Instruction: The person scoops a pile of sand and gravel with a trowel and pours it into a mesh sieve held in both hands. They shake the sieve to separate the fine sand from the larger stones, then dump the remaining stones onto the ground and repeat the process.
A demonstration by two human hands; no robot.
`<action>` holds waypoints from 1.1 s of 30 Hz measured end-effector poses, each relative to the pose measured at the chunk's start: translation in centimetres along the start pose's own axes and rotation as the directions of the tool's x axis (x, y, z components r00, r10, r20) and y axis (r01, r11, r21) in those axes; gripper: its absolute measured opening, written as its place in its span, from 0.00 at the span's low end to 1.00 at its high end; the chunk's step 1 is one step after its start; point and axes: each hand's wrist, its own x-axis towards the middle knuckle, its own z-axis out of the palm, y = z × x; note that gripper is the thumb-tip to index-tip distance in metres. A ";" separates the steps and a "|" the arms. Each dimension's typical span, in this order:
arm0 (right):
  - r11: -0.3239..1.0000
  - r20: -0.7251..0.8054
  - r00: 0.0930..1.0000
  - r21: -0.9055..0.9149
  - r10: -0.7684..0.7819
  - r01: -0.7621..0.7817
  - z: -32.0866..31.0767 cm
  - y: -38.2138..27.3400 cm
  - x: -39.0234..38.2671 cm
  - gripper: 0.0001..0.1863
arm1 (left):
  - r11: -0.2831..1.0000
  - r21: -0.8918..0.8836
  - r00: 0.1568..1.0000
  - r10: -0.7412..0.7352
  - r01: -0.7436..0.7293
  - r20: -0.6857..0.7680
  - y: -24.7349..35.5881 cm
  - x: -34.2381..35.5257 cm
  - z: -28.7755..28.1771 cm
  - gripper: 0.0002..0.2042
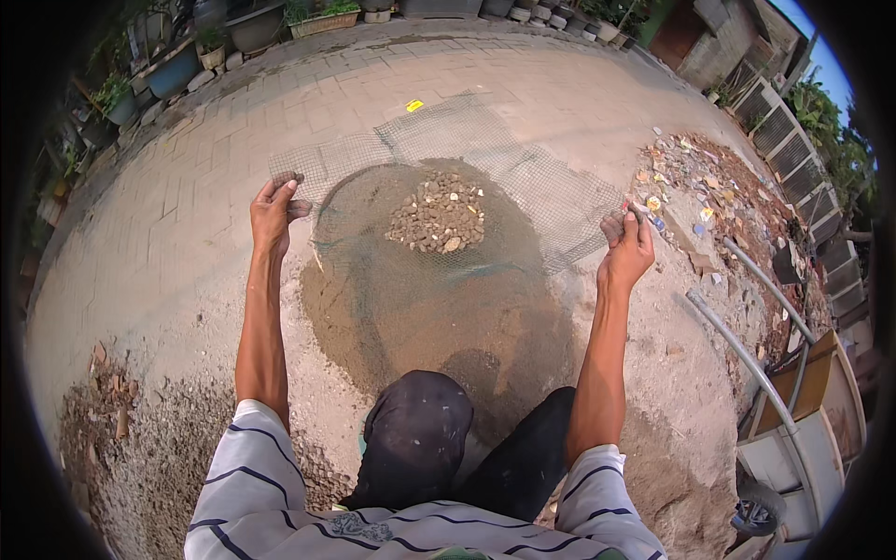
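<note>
The upper-centre mesh (581, 194) looks light and floppy, best held where left hand (273, 217) and right hand (627, 250) clamp fingers on its edges.

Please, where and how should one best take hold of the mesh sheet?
Probably by opposite left and right edges, from the outer sides, where the left hand and right hand pinch it. The mesh sheet is wide and thin, with pebbles heaped near its middle, so two spread grips should balance it.
</note>
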 end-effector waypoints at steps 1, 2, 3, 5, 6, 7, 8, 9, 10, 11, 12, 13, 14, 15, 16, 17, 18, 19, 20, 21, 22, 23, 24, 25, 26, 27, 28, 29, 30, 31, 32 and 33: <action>0.999 -0.061 0.998 -0.020 0.026 -0.028 -1.6 0.5 1.2 0.12 | 1.000 0.001 1.000 -0.003 0.003 0.008 0.4 -0.6 2.0 0.13; 1.000 -0.079 0.996 0.001 0.030 -0.030 -1.9 0.9 1.4 0.13 | 1.000 0.014 0.996 0.005 -0.006 0.092 0.6 -1.1 3.7 0.13; 1.000 -0.091 0.996 0.009 0.016 -0.015 -2.4 0.3 2.0 0.13 | 0.999 0.024 0.987 0.020 -0.024 0.159 1.5 -1.2 5.3 0.13; 0.999 -0.053 0.998 -0.017 0.034 -0.035 -1.2 0.6 0.4 0.12 | 0.996 0.090 0.986 0.004 -0.019 0.164 2.0 -0.4 4.1 0.12; 0.997 0.006 0.998 -0.047 0.063 -0.063 -0.9 0.8 -0.3 0.12 | 0.991 0.132 0.995 0.018 -0.031 0.101 2.4 1.2 1.2 0.12; 0.996 0.064 0.995 -0.055 0.080 -0.077 0.1 1.1 -0.6 0.11 | 0.993 0.118 0.997 0.000 -0.008 0.071 2.5 1.7 -0.8 0.12; 0.993 0.115 0.988 -0.071 0.100 -0.092 0.4 1.6 -0.6 0.11 | 0.988 0.154 0.997 0.008 -0.020 0.076 3.2 0.6 0.8 0.12; 0.993 0.066 0.996 -0.102 0.062 -0.056 -0.8 1.4 0.1 0.12 | 0.988 0.150 0.988 -0.002 -0.021 0.153 3.5 -0.7 3.0 0.13; 0.991 -0.001 0.995 -0.095 0.097 -0.097 -1.7 0.9 0.0 0.11 | 0.990 0.143 0.975 -0.030 -0.002 0.222 3.6 -2.5 4.5 0.15; 0.989 -0.006 0.991 -0.065 0.134 -0.134 -1.6 1.7 -0.2 0.11 | 0.992 0.122 0.968 0.009 -0.041 0.250 3.7 -2.0 4.3 0.14; 0.985 -0.011 0.985 -0.036 0.170 -0.170 -1.4 2.6 -0.6 0.10 | 0.986 0.151 0.984 0.041 -0.067 0.172 4.0 -0.7 2.8 0.14; 0.979 0.005 0.980 -0.050 0.197 -0.196 -1.3 2.8 -1.3 0.10 | 0.980 0.194 0.993 0.008 -0.031 0.120 4.3 -0.1 -0.1 0.13; 0.976 0.027 0.977 -0.049 0.214 -0.212 -0.8 3.0 -1.9 0.10 | 0.972 0.235 0.998 -0.005 -0.012 0.069 5.5 0.7 -1.8 0.13; 0.972 0.049 0.972 -0.049 0.230 -0.228 0.0 3.2 -2.1 0.10 | 0.974 0.224 0.998 0.019 -0.030 0.053 5.1 0.7 -2.2 0.13; 0.979 0.035 0.979 -0.026 0.202 -0.201 0.1 3.0 -1.3 0.09 | 0.984 0.174 0.993 0.015 -0.035 0.116 5.2 -0.8 0.0 0.13; 0.980 0.017 0.980 -0.015 0.197 -0.197 -0.5 3.0 -1.2 0.09 | 0.985 0.167 0.989 0.016 -0.041 0.146 5.3 -1.3 0.6 0.13; 0.981 0.001 0.981 -0.003 0.192 -0.192 -0.9 3.2 -1.3 0.09 | 0.986 0.160 0.984 0.018 -0.046 0.175 5.3 -1.3 0.8 0.13; 0.975 0.125 0.967 -0.015 0.223 -0.223 0.6 3.3 -1.5 0.09 | 0.982 0.179 0.993 0.035 -0.055 0.114 6.0 -0.3 -0.8 0.13; 0.973 0.123 0.965 -0.047 0.231 -0.227 1.0 3.0 -2.1 0.09 | 0.978 0.199 0.997 0.055 -0.064 0.052 6.7 0.2 -2.5 0.13; 0.970 0.122 0.963 -0.078 0.238 -0.230 0.9 2.6 -2.8 0.09 | 0.978 0.197 0.998 0.062 -0.065 0.019 6.2 -0.9 -3.8 0.14; 0.973 0.113 0.970 -0.119 0.213 -0.200 0.7 2.0 -2.3 0.09 | 0.976 0.207 0.998 0.065 -0.066 0.012 6.0 -2.3 -2.0 0.14; 0.975 0.064 0.978 -0.108 0.199 -0.192 0.3 2.0 -2.3 0.10 | 0.975 0.210 0.997 0.070 -0.077 0.042 6.3 -3.2 -1.4 0.14; 0.979 0.082 0.977 -0.081 0.195 -0.189 0.8 2.7 -2.0 0.10 | 0.973 0.212 0.995 0.076 -0.089 0.069 6.4 -3.8 -1.4 0.14; 0.977 0.095 0.973 -0.055 0.212 -0.207 1.9 3.5 -2.7 0.11 | 0.981 0.185 0.998 0.053 -0.055 0.019 6.0 -3.4 -3.1 0.13; 0.979 0.123 0.971 -0.007 0.205 -0.205 4.1 3.9 -3.1 0.12 | 0.987 0.147 0.998 0.062 -0.056 -0.032 6.4 -2.1 -5.0 0.12; 0.983 0.160 0.970 -0.023 0.182 -0.181 5.6 4.1 -4.5 0.13 | 0.977 0.212 1.000 -0.013 0.018 -0.022 6.4 -2.3 -7.4 0.13; 0.987 0.192 0.968 -0.048 0.160 -0.154 7.6 3.8 -5.4 0.13 | 0.975 0.214 0.998 -0.063 0.060 0.007 7.0 -2.3 -8.4 0.13; 0.986 0.223 0.962 -0.082 0.160 -0.145 9.0 3.7 -7.0 0.13 | 0.967 0.225 0.991 -0.130 0.121 0.024 7.5 -3.2 -9.7 0.12; 0.984 0.257 0.953 -0.114 0.159 -0.134 10.6 3.6 -8.2 0.13 | 0.955 0.236 0.980 -0.196 0.182 0.038 7.9 -4.0 -11.0 0.12; 0.986 0.292 0.946 -0.128 0.142 -0.109 11.8 3.8 -9.5 0.13 | 0.931 0.289 0.964 -0.253 0.221 0.078 8.2 -4.5 -12.1 0.11; 0.987 0.329 0.936 -0.134 0.125 -0.085 13.4 4.1 -10.7 0.12 | 0.926 0.293 0.963 -0.263 0.236 0.053 8.5 -5.3 -13.4 0.10; 0.989 0.367 0.924 -0.137 0.108 -0.061 14.8 4.5 -12.1 0.12 | 0.922 0.295 0.962 -0.271 0.252 0.026 8.5 -6.2 -14.8 0.10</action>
